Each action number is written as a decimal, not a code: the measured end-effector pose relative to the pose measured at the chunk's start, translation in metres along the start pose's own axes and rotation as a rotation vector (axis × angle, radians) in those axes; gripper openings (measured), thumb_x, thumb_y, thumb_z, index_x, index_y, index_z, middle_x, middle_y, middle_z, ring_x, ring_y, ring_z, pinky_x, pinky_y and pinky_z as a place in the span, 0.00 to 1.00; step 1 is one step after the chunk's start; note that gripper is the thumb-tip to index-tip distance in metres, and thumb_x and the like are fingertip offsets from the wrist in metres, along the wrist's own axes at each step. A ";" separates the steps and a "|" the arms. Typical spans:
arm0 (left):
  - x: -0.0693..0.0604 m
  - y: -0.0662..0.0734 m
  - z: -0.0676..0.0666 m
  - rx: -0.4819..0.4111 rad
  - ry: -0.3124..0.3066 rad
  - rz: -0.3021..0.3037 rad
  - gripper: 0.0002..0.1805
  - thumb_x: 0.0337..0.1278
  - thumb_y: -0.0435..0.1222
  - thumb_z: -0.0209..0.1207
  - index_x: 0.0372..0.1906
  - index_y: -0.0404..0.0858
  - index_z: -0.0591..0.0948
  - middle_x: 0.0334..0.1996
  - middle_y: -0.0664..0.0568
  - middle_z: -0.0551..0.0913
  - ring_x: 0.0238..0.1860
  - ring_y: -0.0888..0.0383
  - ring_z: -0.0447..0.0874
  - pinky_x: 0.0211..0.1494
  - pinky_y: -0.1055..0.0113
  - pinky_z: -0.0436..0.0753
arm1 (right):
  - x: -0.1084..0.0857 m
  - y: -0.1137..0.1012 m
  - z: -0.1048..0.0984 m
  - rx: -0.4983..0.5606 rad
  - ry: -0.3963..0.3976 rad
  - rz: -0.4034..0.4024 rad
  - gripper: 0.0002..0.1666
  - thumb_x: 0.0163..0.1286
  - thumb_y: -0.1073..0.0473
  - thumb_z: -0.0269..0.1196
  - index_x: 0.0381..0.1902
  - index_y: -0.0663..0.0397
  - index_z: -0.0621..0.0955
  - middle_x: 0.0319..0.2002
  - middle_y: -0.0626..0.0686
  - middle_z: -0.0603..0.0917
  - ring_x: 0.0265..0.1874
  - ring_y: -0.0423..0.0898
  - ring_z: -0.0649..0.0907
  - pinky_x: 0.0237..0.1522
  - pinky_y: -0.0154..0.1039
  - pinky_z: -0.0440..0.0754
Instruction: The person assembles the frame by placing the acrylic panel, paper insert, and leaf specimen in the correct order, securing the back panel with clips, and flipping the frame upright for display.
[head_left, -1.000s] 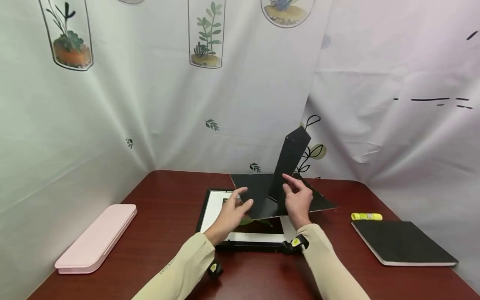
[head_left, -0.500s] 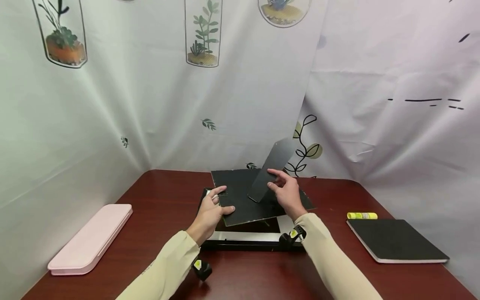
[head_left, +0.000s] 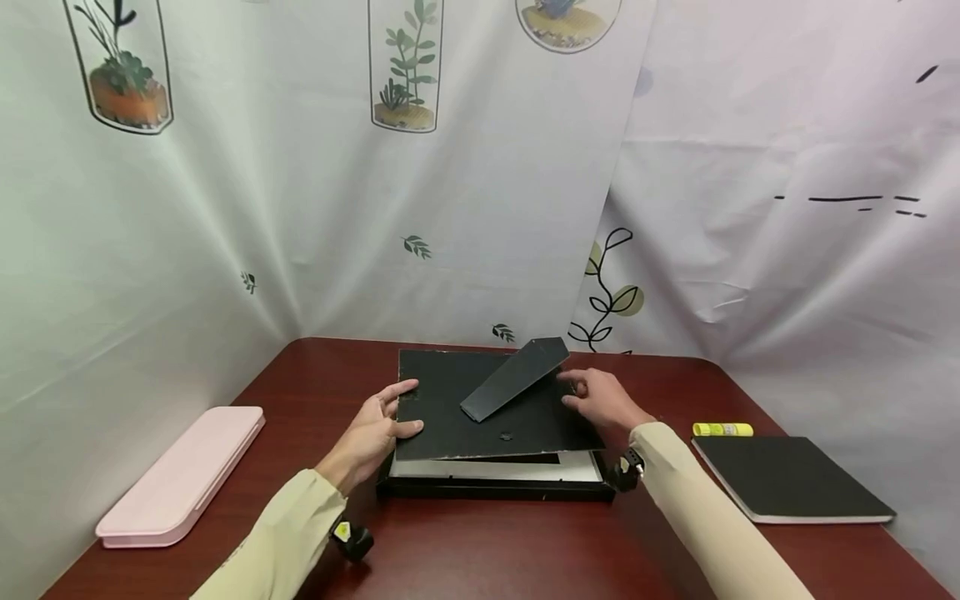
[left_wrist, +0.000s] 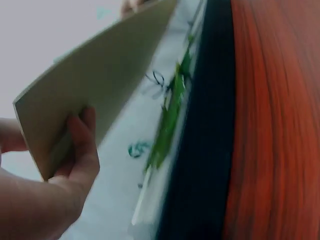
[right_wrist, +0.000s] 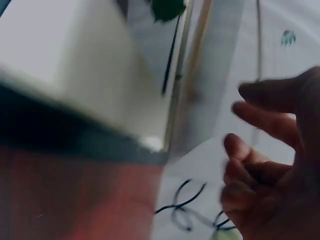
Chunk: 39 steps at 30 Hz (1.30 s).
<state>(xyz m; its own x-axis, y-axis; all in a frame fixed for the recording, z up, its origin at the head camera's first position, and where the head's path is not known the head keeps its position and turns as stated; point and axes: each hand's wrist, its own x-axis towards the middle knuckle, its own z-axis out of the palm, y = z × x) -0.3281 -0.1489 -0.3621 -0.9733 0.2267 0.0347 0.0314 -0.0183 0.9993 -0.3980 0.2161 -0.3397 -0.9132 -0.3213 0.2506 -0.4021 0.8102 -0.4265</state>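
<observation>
A black picture frame (head_left: 495, 490) lies face down or up, I cannot tell which, with a white border (head_left: 487, 470) showing inside it. Tilted over it is its black backing board (head_left: 442, 429), whose hinged stand leg (head_left: 517, 379) leans to the right. My left hand (head_left: 367, 437) pinches the board's left edge, thumb on top; the left wrist view shows fingers (left_wrist: 82, 137) under its pale underside. Green leaf shapes (left_wrist: 172, 112) show inside the frame there. My right hand (head_left: 603, 400) hovers by the board's right edge, fingers loosely bent, gripping nothing in the right wrist view.
On the left of the red-brown table (head_left: 480, 550) lies a pink case (head_left: 183, 475). To the right are a black notebook (head_left: 795, 479) and a yellow glue stick (head_left: 722, 429). A patterned white curtain (head_left: 480, 208) hangs behind the table.
The board has moved left and down over the frame, covering most of it. Its stand leg has folded lower. My left hand has shifted left; my right hand has drawn away from the leg.
</observation>
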 end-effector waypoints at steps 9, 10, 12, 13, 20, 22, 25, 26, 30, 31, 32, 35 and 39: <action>0.006 -0.008 -0.021 -0.023 -0.077 -0.026 0.42 0.65 0.25 0.58 0.80 0.44 0.55 0.81 0.46 0.23 0.82 0.45 0.19 0.42 0.68 0.74 | -0.010 0.024 0.001 0.414 -0.083 0.096 0.30 0.71 0.64 0.63 0.70 0.57 0.72 0.39 0.57 0.78 0.21 0.43 0.74 0.26 0.37 0.76; 0.006 -0.009 -0.023 0.004 -0.082 -0.025 0.42 0.65 0.25 0.58 0.80 0.44 0.55 0.81 0.46 0.24 0.82 0.43 0.20 0.53 0.63 0.77 | -0.012 0.025 0.000 0.471 -0.098 0.099 0.31 0.70 0.66 0.62 0.71 0.58 0.72 0.38 0.57 0.76 0.20 0.43 0.73 0.25 0.37 0.76; 0.008 -0.009 -0.025 0.086 -0.088 -0.020 0.41 0.63 0.26 0.60 0.79 0.44 0.58 0.82 0.44 0.28 0.82 0.41 0.24 0.69 0.50 0.72 | -0.015 0.028 0.000 0.543 -0.118 0.095 0.32 0.70 0.68 0.62 0.71 0.58 0.71 0.36 0.54 0.75 0.20 0.42 0.72 0.25 0.36 0.75; 0.009 -0.009 -0.026 0.139 -0.088 -0.010 0.41 0.62 0.26 0.61 0.77 0.43 0.60 0.82 0.43 0.31 0.82 0.39 0.27 0.75 0.42 0.64 | -0.016 0.029 0.000 0.573 -0.124 0.098 0.33 0.70 0.69 0.61 0.72 0.58 0.70 0.35 0.53 0.74 0.20 0.41 0.72 0.25 0.36 0.74; 0.022 0.002 -0.031 0.609 -0.096 0.106 0.36 0.52 0.33 0.72 0.67 0.36 0.72 0.39 0.44 0.71 0.39 0.50 0.71 0.43 0.61 0.75 | -0.025 0.031 0.003 0.661 -0.112 0.133 0.34 0.70 0.71 0.59 0.73 0.59 0.68 0.35 0.51 0.73 0.20 0.40 0.69 0.25 0.35 0.72; 0.025 0.004 -0.032 0.675 -0.090 0.114 0.35 0.51 0.33 0.73 0.66 0.35 0.74 0.47 0.39 0.77 0.47 0.47 0.80 0.47 0.57 0.81 | -0.024 0.031 0.004 0.660 -0.097 0.151 0.34 0.70 0.72 0.59 0.73 0.59 0.68 0.35 0.52 0.73 0.20 0.40 0.69 0.25 0.35 0.72; 0.031 0.003 -0.034 0.740 -0.048 0.121 0.34 0.48 0.33 0.74 0.63 0.36 0.77 0.62 0.32 0.75 0.60 0.40 0.81 0.56 0.49 0.82 | -0.018 0.029 0.008 0.653 -0.068 0.163 0.34 0.69 0.73 0.59 0.73 0.59 0.68 0.35 0.52 0.73 0.21 0.41 0.70 0.24 0.36 0.72; 0.034 0.003 -0.034 0.751 -0.032 0.117 0.33 0.47 0.32 0.75 0.62 0.37 0.77 0.62 0.32 0.76 0.59 0.40 0.81 0.57 0.48 0.82 | -0.015 0.029 0.009 0.644 -0.058 0.162 0.35 0.68 0.73 0.59 0.72 0.59 0.68 0.35 0.52 0.74 0.20 0.41 0.70 0.24 0.36 0.72; 0.043 -0.001 -0.032 0.813 0.025 0.129 0.33 0.42 0.30 0.77 0.59 0.37 0.80 0.56 0.34 0.80 0.52 0.44 0.83 0.52 0.51 0.83 | -0.009 0.028 0.015 0.593 -0.031 0.159 0.36 0.66 0.75 0.60 0.72 0.59 0.68 0.33 0.52 0.75 0.20 0.42 0.72 0.24 0.37 0.73; 0.044 -0.002 -0.032 0.824 0.029 0.130 0.33 0.41 0.30 0.77 0.59 0.37 0.80 0.55 0.33 0.80 0.51 0.45 0.83 0.51 0.52 0.83 | -0.008 0.028 0.016 0.582 -0.032 0.157 0.37 0.65 0.75 0.61 0.72 0.60 0.68 0.32 0.52 0.75 0.20 0.42 0.72 0.24 0.37 0.73; 0.045 -0.002 -0.031 0.831 0.034 0.127 0.33 0.41 0.30 0.77 0.58 0.37 0.80 0.55 0.34 0.80 0.51 0.45 0.83 0.51 0.52 0.83 | -0.008 0.028 0.016 0.570 -0.037 0.153 0.37 0.65 0.75 0.61 0.72 0.60 0.67 0.31 0.52 0.75 0.20 0.43 0.72 0.24 0.37 0.74; 0.046 -0.001 -0.030 0.837 0.020 0.104 0.33 0.40 0.30 0.77 0.58 0.38 0.80 0.54 0.35 0.81 0.50 0.46 0.83 0.50 0.53 0.83 | -0.011 0.030 0.016 0.555 -0.057 0.153 0.38 0.65 0.74 0.61 0.73 0.61 0.66 0.31 0.52 0.76 0.20 0.42 0.73 0.25 0.38 0.74; 0.043 0.004 -0.026 0.850 -0.033 0.067 0.31 0.45 0.33 0.76 0.59 0.40 0.81 0.56 0.36 0.80 0.53 0.45 0.82 0.51 0.51 0.83 | -0.015 0.033 0.010 0.569 -0.062 0.162 0.36 0.67 0.71 0.61 0.73 0.62 0.66 0.32 0.52 0.76 0.19 0.41 0.72 0.25 0.39 0.76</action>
<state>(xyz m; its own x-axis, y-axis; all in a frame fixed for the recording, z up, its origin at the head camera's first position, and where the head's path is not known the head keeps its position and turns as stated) -0.3760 -0.1648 -0.3569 -0.9565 0.2801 0.0809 0.2614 0.7011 0.6634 -0.3981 0.2427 -0.3662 -0.9611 -0.2578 0.0996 -0.2141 0.4668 -0.8581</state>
